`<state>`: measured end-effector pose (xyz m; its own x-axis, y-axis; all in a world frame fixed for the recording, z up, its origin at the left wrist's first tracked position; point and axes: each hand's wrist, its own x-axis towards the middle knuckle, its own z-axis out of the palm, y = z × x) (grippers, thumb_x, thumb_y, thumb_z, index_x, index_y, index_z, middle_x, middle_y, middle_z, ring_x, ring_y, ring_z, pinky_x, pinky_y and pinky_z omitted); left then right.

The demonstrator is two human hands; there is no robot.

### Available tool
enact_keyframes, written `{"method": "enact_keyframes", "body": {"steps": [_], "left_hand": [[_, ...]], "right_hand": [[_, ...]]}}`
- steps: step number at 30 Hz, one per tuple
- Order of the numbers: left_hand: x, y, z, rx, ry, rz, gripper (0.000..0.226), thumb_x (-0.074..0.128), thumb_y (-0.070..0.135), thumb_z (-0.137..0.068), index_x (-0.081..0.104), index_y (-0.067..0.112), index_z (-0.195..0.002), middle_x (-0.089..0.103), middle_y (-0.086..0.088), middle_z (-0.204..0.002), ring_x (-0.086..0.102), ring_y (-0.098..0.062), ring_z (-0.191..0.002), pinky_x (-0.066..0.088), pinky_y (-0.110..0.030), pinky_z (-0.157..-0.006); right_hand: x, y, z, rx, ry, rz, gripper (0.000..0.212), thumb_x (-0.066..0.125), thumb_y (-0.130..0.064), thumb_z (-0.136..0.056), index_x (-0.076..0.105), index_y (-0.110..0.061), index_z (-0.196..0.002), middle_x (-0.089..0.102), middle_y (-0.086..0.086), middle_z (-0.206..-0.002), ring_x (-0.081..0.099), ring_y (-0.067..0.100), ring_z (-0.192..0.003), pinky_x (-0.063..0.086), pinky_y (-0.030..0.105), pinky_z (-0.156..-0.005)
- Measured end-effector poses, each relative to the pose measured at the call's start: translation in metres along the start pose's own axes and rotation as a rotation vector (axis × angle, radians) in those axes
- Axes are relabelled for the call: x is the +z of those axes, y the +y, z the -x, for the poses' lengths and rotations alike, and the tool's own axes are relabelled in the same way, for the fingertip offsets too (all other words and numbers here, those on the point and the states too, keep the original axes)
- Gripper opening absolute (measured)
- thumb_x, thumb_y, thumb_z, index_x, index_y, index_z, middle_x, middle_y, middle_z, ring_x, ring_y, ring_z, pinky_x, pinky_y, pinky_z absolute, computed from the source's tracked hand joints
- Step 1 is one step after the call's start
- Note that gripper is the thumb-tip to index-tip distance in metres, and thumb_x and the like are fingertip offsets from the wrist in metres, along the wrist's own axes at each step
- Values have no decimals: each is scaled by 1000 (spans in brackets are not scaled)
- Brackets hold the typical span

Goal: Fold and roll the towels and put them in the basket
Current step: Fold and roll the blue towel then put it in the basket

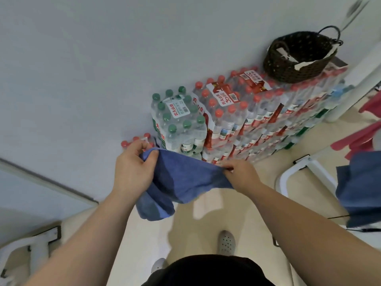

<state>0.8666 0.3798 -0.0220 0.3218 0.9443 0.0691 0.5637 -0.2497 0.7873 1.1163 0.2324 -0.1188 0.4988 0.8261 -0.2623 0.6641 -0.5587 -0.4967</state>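
A blue towel (181, 180) hangs in the air in front of me, stretched between both hands. My left hand (134, 168) grips its upper left corner with fingers curled round the cloth. My right hand (241, 174) pinches the upper right edge. The towel's lower part droops in folds below my left hand. A dark brown woven basket (288, 67) with handles sits at the upper right on top of the stacked bottle packs, apart from both hands. Its inside shows some white paper strips.
Shrink-wrapped packs of water bottles (237, 120) are stacked against the wall ahead. Another blue towel (360, 188) hangs at the right edge, with red cloth (362, 139) above it. White frame legs (309, 168) stand right and lower left. My shoe (226, 242) is on the beige floor.
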Motion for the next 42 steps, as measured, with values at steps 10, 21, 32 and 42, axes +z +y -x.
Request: {"method": "enact_keyframes", "body": {"steps": [10, 21, 32, 42], "left_hand": [[104, 36, -14, -97, -5, -220, 18, 53, 27, -98, 55, 20, -82, 57, 3, -69, 53, -24, -69, 36, -32, -61], [148, 99, -82, -16, -16, -250, 22, 49, 28, -100, 57, 15, -85, 60, -2, -72, 52, -18, -66, 36, -32, -61], [172, 147, -237, 104, 36, -198, 22, 54, 26, -96, 59, 13, -79, 58, -2, -67, 53, -28, -69, 37, -33, -64], [235, 88, -325, 85, -253, -406, 20, 52, 28, -97, 63, 11, -92, 69, -20, -94, 63, -41, -91, 47, -41, -74]], "right_hand": [[-116, 79, -50, -143, 276, -114, 17, 55, -10, -92, 71, -14, -95, 63, -1, -88, 56, 21, -82, 45, 36, -71], [-182, 86, -129, -133, 503, -129, 20, 58, -10, -94, 70, -4, -109, 68, 14, -102, 62, 31, -96, 50, 39, -83], [-272, 36, -260, -173, 781, 110, 23, 54, -18, -94, 70, -7, -106, 70, 15, -103, 60, 36, -102, 46, 42, -90], [-164, 67, -328, 151, -134, 314, 83, 21, -72, -95, -10, -27, -158, -21, 6, -165, -16, 41, -150, -4, 61, -120]]}}
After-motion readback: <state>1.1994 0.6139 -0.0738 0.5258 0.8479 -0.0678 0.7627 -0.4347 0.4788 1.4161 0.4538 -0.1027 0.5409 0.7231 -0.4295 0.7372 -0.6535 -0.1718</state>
